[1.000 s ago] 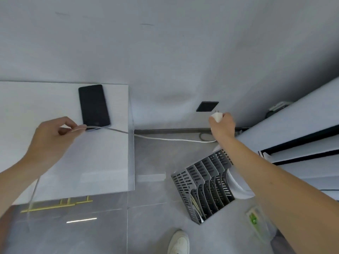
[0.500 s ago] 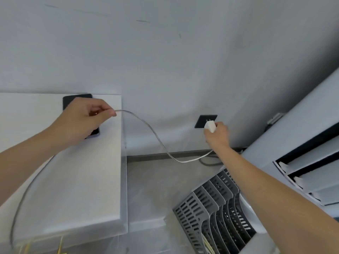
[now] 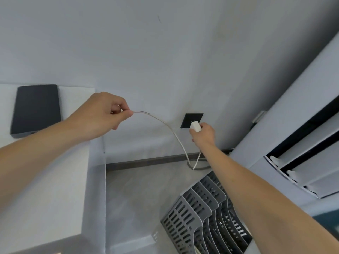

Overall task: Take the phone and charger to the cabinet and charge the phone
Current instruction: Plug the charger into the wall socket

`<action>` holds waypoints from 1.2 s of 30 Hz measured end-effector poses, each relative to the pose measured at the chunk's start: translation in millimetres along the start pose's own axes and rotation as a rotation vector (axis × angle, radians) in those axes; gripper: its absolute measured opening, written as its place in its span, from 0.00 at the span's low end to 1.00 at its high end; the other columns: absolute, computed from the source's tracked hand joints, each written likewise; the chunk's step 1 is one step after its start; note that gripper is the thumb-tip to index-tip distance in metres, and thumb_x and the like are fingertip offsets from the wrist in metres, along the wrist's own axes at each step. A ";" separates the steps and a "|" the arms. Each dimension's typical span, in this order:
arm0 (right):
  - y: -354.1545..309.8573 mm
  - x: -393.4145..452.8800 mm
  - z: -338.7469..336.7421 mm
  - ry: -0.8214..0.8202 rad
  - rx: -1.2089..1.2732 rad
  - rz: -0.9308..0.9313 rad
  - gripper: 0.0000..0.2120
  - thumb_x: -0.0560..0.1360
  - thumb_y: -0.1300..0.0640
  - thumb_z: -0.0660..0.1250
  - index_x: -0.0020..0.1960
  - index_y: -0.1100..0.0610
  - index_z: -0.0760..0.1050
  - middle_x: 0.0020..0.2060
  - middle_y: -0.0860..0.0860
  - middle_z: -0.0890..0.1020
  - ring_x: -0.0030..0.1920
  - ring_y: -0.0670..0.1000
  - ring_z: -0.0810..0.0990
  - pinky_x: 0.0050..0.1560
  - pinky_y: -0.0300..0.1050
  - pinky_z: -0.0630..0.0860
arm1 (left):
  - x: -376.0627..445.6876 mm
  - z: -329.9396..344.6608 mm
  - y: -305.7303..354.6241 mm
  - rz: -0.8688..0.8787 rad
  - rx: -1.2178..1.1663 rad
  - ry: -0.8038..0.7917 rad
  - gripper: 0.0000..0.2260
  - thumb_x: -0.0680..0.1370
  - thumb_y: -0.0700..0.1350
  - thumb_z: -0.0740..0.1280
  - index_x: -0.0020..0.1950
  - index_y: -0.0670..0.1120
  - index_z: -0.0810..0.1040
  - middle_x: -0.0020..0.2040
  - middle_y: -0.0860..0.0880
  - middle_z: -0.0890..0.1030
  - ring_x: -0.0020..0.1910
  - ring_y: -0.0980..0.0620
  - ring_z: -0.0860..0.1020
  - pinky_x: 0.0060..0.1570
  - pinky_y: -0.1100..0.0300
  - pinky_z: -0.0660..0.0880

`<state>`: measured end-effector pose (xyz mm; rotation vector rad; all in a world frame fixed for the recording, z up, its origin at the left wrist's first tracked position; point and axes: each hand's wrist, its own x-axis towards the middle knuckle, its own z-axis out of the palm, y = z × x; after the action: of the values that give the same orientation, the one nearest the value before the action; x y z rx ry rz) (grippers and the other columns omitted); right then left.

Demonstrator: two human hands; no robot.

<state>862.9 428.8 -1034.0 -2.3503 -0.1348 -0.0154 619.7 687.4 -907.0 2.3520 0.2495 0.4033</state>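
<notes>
A black phone (image 3: pixel 35 110) lies flat on the white cabinet top (image 3: pixel 42 189) at the far left, near the wall. My left hand (image 3: pixel 102 115) is raised beside the cabinet's right edge and pinches the white charging cable (image 3: pixel 165 124). The cable arcs down to the floor and back up to a white charger plug (image 3: pixel 195 126). My right hand (image 3: pixel 204 134) grips that plug and holds it against the black wall socket (image 3: pixel 191 118). Whether the prongs are in the socket is hidden.
A grey slotted file rack (image 3: pixel 201 217) stands on the floor below my right arm. A white unit with dark slats (image 3: pixel 302 153) fills the right side. A dark skirting strip (image 3: pixel 146 161) runs along the wall's base, with a grey cord (image 3: pixel 200 168) lying beside it.
My left hand has moved right, off the phone and past the cabinet edge, still pinching the cable. My right hand has brought the plug onto the socket. The view has tilted up and closer.
</notes>
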 end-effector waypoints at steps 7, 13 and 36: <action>1.8 14.9 8.9 0.029 0.024 0.018 0.15 0.77 0.53 0.75 0.55 0.65 0.81 0.52 0.62 0.85 0.49 0.64 0.86 0.53 0.63 0.84 | 3.1 1.6 -2.3 -0.023 0.029 0.006 0.10 0.82 0.49 0.69 0.40 0.51 0.82 0.26 0.50 0.82 0.23 0.58 0.72 0.31 0.63 0.66; 2.0 18.7 16.3 0.052 0.031 -0.013 0.16 0.78 0.51 0.74 0.54 0.64 0.82 0.49 0.61 0.85 0.48 0.62 0.86 0.51 0.62 0.85 | 5.0 2.5 -2.4 -0.049 0.020 0.034 0.11 0.81 0.49 0.69 0.40 0.51 0.82 0.26 0.51 0.82 0.23 0.58 0.73 0.29 0.63 0.65; -6.6 31.7 25.9 0.101 -0.060 -0.035 0.19 0.81 0.51 0.71 0.57 0.68 0.81 0.55 0.64 0.83 0.54 0.64 0.83 0.56 0.59 0.82 | 6.1 2.9 -2.3 -0.071 -0.025 0.028 0.11 0.81 0.49 0.70 0.39 0.52 0.83 0.25 0.50 0.82 0.24 0.59 0.73 0.26 0.68 0.66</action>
<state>893.0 454.8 -1046.0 -2.4014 -0.1278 -0.1571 626.3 689.0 -909.3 2.3074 0.3379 0.4024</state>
